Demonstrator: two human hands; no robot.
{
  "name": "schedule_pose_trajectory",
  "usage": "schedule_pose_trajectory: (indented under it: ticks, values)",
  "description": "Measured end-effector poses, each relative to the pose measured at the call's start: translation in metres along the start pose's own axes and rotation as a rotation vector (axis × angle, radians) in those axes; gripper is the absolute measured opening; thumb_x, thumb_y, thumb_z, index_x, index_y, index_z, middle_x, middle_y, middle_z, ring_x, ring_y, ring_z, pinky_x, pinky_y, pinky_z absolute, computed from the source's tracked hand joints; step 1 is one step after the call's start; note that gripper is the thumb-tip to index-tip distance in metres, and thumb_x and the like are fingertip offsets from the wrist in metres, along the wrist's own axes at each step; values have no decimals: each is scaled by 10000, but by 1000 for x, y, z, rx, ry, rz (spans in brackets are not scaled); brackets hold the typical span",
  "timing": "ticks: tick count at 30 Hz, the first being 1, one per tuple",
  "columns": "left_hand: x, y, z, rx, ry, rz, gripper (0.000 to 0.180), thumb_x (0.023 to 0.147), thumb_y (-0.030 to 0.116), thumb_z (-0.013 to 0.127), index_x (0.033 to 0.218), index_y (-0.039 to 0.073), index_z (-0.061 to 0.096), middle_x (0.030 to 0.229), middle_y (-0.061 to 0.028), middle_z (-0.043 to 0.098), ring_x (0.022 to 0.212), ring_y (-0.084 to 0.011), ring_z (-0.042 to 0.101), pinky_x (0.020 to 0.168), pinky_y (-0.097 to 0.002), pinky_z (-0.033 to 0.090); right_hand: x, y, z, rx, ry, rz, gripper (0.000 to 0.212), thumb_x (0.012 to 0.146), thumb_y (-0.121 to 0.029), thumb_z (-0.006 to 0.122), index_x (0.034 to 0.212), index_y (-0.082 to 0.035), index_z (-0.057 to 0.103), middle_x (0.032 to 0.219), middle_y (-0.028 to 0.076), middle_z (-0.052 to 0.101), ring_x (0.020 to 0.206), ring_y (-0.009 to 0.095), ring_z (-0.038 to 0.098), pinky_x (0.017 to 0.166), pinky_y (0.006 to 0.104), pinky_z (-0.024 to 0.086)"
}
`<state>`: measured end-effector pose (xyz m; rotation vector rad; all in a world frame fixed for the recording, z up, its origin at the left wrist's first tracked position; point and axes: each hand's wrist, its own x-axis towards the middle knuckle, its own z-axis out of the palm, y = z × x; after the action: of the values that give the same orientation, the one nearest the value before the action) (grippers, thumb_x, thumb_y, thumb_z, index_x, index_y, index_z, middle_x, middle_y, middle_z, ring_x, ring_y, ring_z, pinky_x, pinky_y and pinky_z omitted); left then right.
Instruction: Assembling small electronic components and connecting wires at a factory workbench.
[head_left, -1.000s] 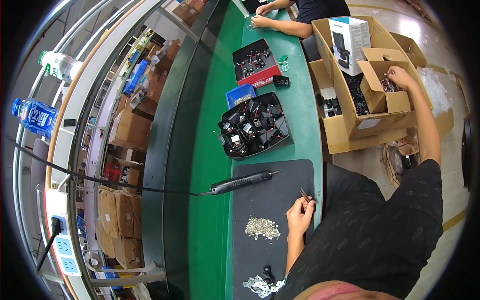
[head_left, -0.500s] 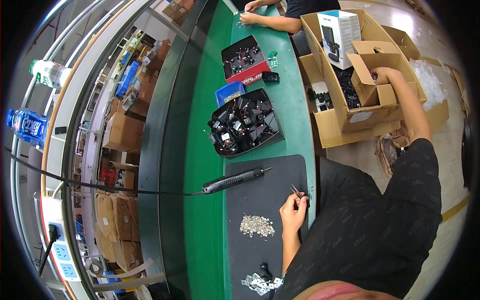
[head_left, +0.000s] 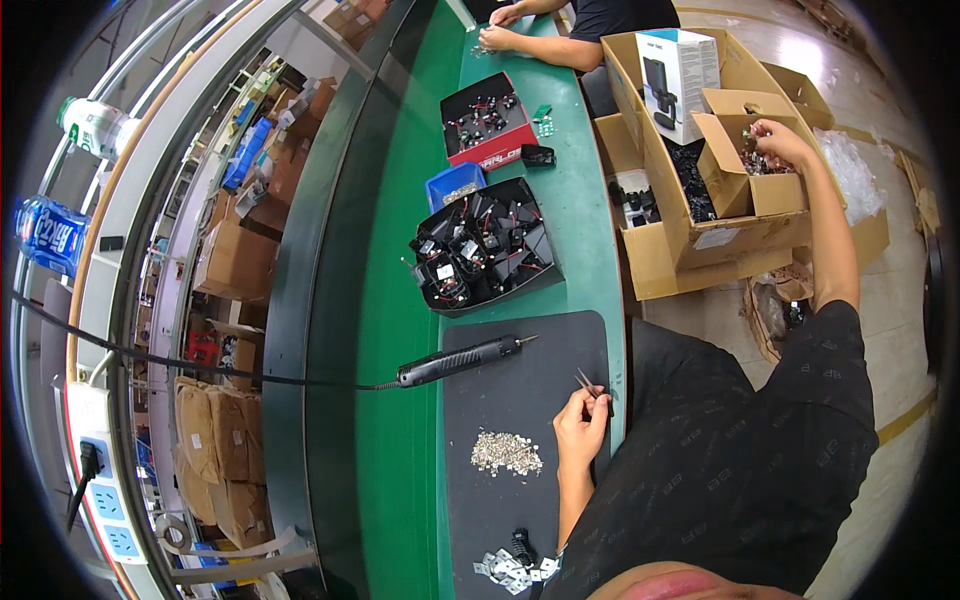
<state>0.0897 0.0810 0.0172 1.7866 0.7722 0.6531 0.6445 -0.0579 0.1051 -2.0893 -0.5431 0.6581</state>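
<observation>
1. Just right of the frame's centre, on the dark work mat (head_left: 520,400), the left hand (head_left: 582,428) rested at the mat's right edge, its fingers pinched around a pair of tweezers (head_left: 585,381) whose tips pointed up and to the left.
2. In the upper right of the frame, the right hand (head_left: 778,143) reached out at arm's length into a small open cardboard box (head_left: 745,170), its fingers curled on small parts inside; what exactly it gripped could not be told.
3. Left of the left hand, a heap of small silvery parts (head_left: 506,452) lay on the mat, near the hand but apart from it.
4. Above that heap, an electric screwdriver (head_left: 462,359) lay across the mat's upper left corner, its cable running off to the left edge of the frame.
5. At the bottom centre, a few flat metal pieces (head_left: 512,567) lay at the mat's lower end.
6. Above the mat, a black tray (head_left: 482,247) of wired black components stood on the green bench (head_left: 400,430), with a small blue bin (head_left: 457,188) just beyond it.
7. At the top centre, another person's hands (head_left: 497,28) worked at the same bench.
</observation>
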Motion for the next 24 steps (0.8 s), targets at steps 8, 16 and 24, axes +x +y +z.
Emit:
schedule_pose_trajectory:
  ticks: [8, 16, 24]
  values:
    - [2, -8, 2, -3, 11, 21, 65, 862, 6, 609, 907, -40, 600, 846, -81, 675, 738, -102, 641, 666, -226, 501, -20, 1, -23, 442, 0, -145, 223, 783, -33, 485, 979, -138, 508, 760, -71, 425, 567, 24, 372, 450, 168, 306]
    - [-1, -20, -3, -69, 13, 17, 44, 886, -1, 581, 905, -40, 576, 933, -103, 651, 797, -142, 656, 653, -243, 506, -34, -20, -42, 472, 69, -298, 305, 852, -124, 560, 1156, -112, 532, 943, -54, 573, 794, 18, 559, 668, 166, 489]
    - [-3, -24, 1, -89, 15, 15, 44, 888, 6, 584, 912, -29, 574, 946, -100, 648, 798, -143, 655, 653, -242, 513, -43, -29, -49, 546, 125, -386, 311, 871, -110, 548, 1181, -98, 524, 971, -34, 595, 852, 33, 593, 709, 178, 511]
